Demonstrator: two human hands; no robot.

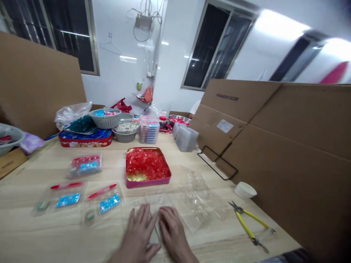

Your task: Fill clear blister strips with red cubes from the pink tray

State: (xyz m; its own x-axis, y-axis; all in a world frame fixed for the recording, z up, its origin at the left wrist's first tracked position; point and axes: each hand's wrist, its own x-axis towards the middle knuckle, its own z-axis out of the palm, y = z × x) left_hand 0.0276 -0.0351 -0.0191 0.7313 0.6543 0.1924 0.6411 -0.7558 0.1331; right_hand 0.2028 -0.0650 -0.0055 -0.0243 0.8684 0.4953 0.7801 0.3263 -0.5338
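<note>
The left hand [137, 235] and right hand [174, 230] lie open side by side, nearly touching, flat on one clear plastic bag [156, 215] at bottom centre. Three packed plastic bags [85, 165] sit to their left, one pink tin of red pieces [146, 168] straight ahead, and one pair of yellow-handled snips [248, 223] at lower right.

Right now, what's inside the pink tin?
The pink tin is filled with translucent red pieces, with yellow pieces at its near left corner. They cover the tin's floor, so that can't be seen, nor can anything beneath the top layer.
</note>
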